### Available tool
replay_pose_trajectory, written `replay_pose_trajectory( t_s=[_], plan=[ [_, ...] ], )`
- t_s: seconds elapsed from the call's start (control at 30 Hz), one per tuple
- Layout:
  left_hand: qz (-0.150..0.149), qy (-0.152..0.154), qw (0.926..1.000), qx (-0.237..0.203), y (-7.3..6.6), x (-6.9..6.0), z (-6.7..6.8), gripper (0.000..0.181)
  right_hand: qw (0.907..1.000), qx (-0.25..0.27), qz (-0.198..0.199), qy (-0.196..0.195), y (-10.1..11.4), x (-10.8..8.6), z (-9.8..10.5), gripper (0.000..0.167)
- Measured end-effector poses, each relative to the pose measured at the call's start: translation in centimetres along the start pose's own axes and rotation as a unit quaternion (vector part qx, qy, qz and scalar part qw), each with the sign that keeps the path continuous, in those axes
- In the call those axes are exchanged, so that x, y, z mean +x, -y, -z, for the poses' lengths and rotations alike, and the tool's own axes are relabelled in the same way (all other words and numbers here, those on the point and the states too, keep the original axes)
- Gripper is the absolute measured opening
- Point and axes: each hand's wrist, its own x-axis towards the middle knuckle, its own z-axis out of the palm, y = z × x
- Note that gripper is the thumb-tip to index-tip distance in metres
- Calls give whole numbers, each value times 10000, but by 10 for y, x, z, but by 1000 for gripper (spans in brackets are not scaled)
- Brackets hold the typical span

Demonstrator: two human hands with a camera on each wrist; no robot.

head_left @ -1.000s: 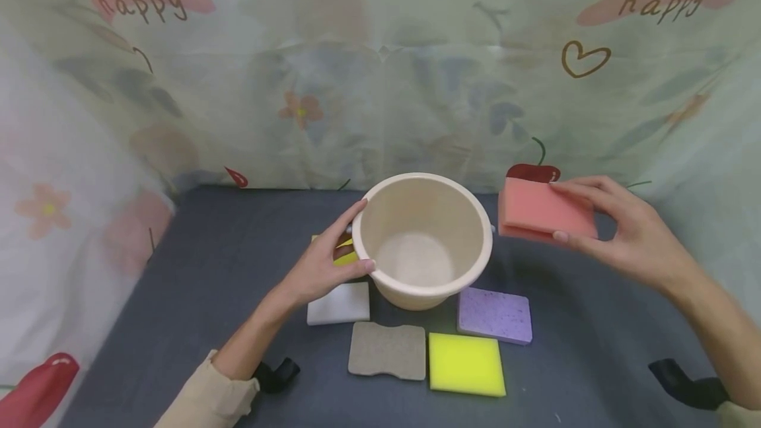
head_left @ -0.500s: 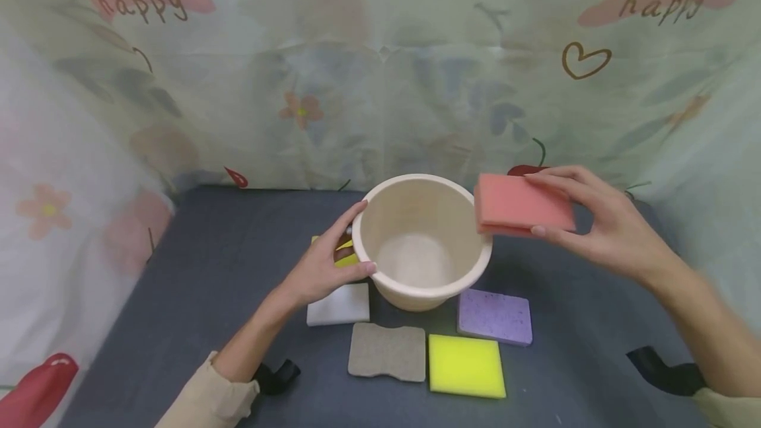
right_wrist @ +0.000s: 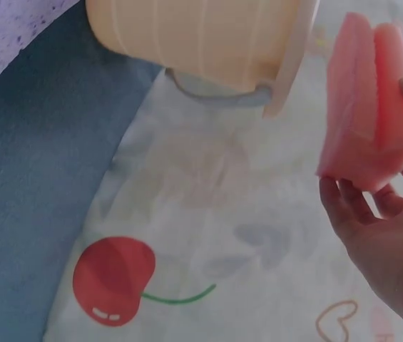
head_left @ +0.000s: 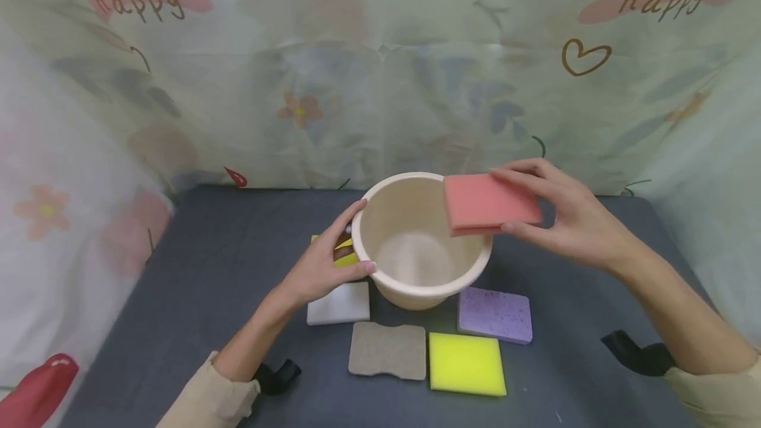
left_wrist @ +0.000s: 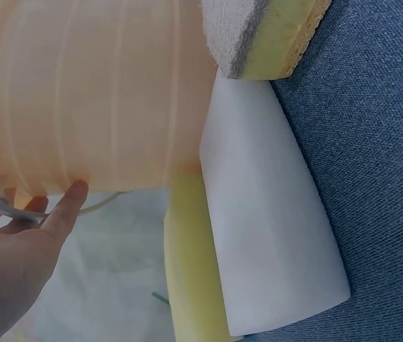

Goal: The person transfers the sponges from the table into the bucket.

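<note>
A printed curtain closes off the far side of the dark tabletop. On the latter stands an upright cream bucket, taken here as the clock's centre. The left hand grips its rim near 9 o'clock, fingers and thumb spread along it. The right hand has its fingers clamped on a pink sponge, which is held above the rim at 2 o'clock, partly over the mouth; a slit along its side leaves unclear whether it is one piece or two. It is probably light, soft and neither slippery nor fragile; a gentle pinch across opposite long edges, as shown, should suffice. Flat pieces lie around the bucket: a purple sponge near 4:30, a yellow sponge past 5, a grey-topped sponge past 6 and a white sponge at 8.
</note>
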Motion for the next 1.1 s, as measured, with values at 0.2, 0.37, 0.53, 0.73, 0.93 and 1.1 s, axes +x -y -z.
replay_pose_trajectory(
  t_s=[0.2, 0.37, 0.53, 0.73, 0.93, 1.1],
  plan=[
    [5, -11, 10000, -31, 0, 0, 0, 94, 9997, 100, 128, 163, 4, 10, -6, 68],
    [13, -20, 10000, -22, -2, -1, 0, 94, 9992, 288, 156, 238, 9, 18, -11, 65],
    [42, -34, 10000, -1, -2, -1, -1, 94, 9983, 430, 187, 357, 12, 27, -17, 63],
    [36, -37, 10000, -62, -1, -2, 0, 93, 9956, 560, -285, 690, 16, 35, -23, 65],
    [29, -25, 10000, -54, 1, -2, 0, 93, 9929, 608, -513, 880, 19, 40, -32, 64],
    [-6, -27, 10000, -54, 3, -2, -1, 93, 9907, 549, -782, 969, 21, 45, -40, 66]
  ],
)
